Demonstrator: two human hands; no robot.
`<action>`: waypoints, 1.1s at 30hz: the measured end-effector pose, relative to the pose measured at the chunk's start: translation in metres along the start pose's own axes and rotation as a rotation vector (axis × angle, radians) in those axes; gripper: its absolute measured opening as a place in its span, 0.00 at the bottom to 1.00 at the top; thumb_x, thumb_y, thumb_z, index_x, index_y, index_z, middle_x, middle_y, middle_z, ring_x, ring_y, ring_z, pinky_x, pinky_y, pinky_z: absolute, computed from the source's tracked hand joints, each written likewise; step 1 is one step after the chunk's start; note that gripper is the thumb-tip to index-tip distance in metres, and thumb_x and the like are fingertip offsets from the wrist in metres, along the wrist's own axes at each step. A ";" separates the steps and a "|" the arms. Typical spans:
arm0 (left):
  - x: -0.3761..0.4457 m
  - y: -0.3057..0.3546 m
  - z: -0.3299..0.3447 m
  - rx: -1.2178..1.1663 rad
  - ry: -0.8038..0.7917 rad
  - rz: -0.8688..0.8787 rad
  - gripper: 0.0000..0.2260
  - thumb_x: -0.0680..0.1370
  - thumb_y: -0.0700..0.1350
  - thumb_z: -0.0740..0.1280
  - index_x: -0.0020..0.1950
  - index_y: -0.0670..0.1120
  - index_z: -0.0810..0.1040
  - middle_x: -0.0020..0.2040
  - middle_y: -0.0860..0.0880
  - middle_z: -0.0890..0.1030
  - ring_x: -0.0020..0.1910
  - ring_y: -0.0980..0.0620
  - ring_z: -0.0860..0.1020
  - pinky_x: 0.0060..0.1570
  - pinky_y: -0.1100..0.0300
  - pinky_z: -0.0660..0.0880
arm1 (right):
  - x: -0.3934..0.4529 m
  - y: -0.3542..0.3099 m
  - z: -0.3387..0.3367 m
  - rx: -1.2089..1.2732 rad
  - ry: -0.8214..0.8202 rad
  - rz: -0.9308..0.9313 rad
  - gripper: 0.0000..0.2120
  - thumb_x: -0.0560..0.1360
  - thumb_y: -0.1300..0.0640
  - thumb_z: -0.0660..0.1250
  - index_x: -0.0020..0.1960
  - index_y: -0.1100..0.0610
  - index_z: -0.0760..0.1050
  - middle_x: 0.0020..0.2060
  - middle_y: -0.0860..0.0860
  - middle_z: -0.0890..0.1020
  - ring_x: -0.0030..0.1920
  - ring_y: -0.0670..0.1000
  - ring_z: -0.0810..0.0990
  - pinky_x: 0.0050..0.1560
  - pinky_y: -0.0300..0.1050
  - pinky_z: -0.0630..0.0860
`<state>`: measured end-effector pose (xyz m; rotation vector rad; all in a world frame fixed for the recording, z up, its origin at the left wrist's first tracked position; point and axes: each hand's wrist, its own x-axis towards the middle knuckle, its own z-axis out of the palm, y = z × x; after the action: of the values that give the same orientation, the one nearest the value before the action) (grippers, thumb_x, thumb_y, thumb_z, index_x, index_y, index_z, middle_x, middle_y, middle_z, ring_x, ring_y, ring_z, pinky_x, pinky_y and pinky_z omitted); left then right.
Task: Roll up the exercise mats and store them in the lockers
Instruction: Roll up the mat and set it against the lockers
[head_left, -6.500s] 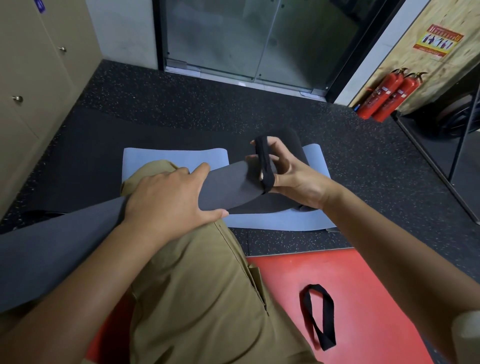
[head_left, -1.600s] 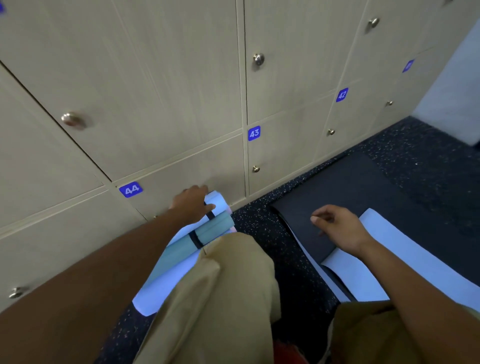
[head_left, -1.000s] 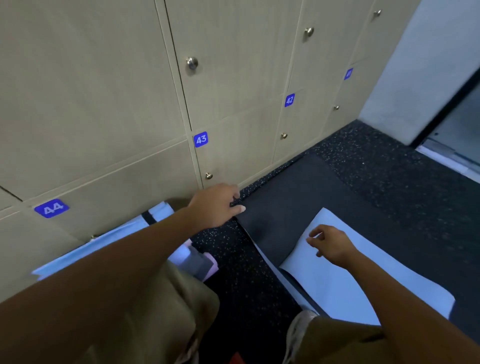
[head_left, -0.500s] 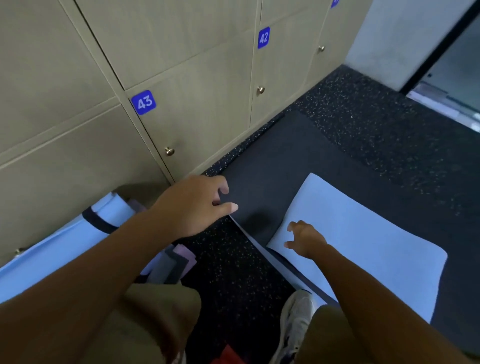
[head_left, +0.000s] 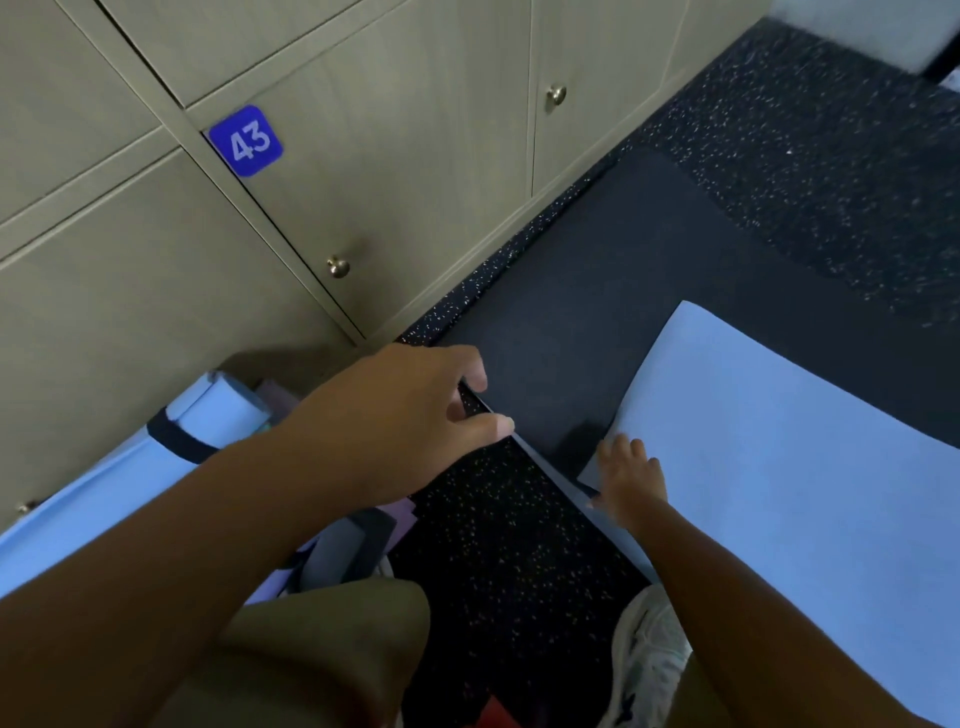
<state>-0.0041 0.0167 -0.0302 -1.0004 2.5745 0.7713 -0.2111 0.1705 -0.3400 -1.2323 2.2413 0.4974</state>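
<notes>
Viewed from above, the person crouches before a wall of closed lockers (head_left: 395, 171), one bearing a blue plate marked 43 (head_left: 245, 140). The left hand (head_left: 400, 415) pinches the near corner of a dark mat (head_left: 597, 322) lying flat on the speckled floor (head_left: 509, 545), thumb on top and fingers curled under the edge. The right hand (head_left: 631, 480) rests with fingers spread and relaxed on the corner of a light blue mat (head_left: 779, 467), which overlaps the dark one. At the left, a rolled blue mat (head_left: 218, 410) bound by a black strap (head_left: 174, 439) lies against the locker base, with further rolled ends in grey and purple (head_left: 358, 540) beside it. A knee in khaki (head_left: 332, 649) and a white shoe (head_left: 649, 654) occupy the foreground.
</notes>
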 end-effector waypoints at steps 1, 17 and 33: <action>0.001 -0.001 0.001 -0.005 0.000 -0.007 0.22 0.76 0.66 0.64 0.64 0.56 0.75 0.48 0.59 0.80 0.45 0.62 0.78 0.43 0.63 0.74 | 0.000 0.002 0.006 -0.026 0.035 0.006 0.44 0.75 0.36 0.69 0.79 0.56 0.53 0.73 0.54 0.62 0.71 0.56 0.64 0.65 0.49 0.70; 0.007 0.006 0.000 -0.051 -0.021 -0.024 0.22 0.73 0.67 0.63 0.62 0.57 0.76 0.47 0.59 0.81 0.46 0.63 0.78 0.52 0.59 0.76 | -0.008 0.041 -0.019 0.630 0.098 0.054 0.05 0.81 0.54 0.67 0.52 0.56 0.77 0.50 0.57 0.82 0.52 0.60 0.80 0.50 0.49 0.76; 0.000 0.054 -0.008 -0.090 0.056 0.141 0.19 0.78 0.63 0.68 0.64 0.54 0.76 0.54 0.55 0.81 0.52 0.53 0.79 0.58 0.50 0.77 | -0.153 0.100 -0.188 1.260 0.309 0.041 0.11 0.71 0.68 0.77 0.38 0.58 0.78 0.31 0.50 0.79 0.33 0.46 0.78 0.35 0.35 0.73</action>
<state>-0.0418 0.0460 -0.0028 -0.8847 2.7033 0.9148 -0.2797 0.2205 -0.0920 -0.5649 2.1062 -1.0351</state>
